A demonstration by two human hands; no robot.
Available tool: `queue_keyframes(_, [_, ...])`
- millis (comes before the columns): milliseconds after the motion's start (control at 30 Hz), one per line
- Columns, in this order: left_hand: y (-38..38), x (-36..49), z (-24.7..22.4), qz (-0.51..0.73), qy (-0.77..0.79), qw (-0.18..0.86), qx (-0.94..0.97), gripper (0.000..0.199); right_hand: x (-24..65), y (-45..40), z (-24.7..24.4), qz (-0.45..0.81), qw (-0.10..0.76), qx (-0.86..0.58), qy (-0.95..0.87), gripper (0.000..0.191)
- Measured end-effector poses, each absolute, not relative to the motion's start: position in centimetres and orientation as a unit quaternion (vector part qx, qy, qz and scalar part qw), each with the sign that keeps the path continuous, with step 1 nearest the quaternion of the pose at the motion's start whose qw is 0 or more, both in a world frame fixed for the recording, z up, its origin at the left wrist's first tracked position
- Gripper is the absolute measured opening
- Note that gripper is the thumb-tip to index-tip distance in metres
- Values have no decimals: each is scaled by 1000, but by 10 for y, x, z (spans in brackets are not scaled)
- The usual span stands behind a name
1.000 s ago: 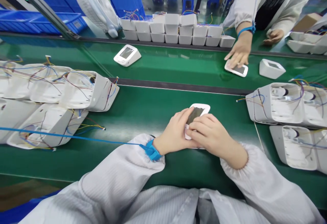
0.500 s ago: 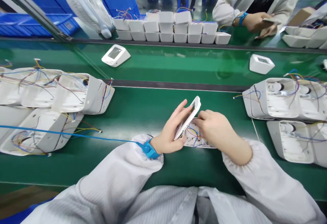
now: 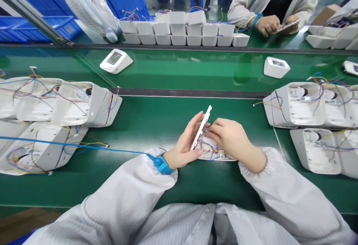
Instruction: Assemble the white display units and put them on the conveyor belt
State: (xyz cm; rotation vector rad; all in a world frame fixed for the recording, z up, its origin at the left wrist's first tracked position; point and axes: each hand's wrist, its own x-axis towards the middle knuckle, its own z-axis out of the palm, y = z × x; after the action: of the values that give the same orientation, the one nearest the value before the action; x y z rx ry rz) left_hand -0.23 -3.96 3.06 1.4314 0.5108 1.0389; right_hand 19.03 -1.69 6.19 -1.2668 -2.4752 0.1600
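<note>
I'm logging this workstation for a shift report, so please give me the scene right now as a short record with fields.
Left hand: holds a white panel, tilted up, nearly edge-on to the camera
Right hand: fingers bent above an open white housing, near the panel; what its grip holds is hidden
Housing contents: coloured wires
Left wrist: blue strap
Left side: open housings with wires
Right side: more open housings with wires
Beyond: white units with screens
</note>
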Motion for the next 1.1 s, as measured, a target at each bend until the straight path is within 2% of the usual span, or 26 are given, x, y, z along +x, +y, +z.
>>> queue_keyframes(433, [-42, 1, 25, 491, 214, 572, 621, 89, 191, -15, 58, 63, 189, -431, -880, 31])
queue_keyframes(700, [-39, -3, 21, 489, 236, 528, 653, 76, 192, -16, 62, 73, 191, -396, -896, 27])
queue_keyframes(1100, [-39, 1, 19, 486, 216, 598, 600, 76, 190, -17, 61, 80, 204, -422, -880, 26])
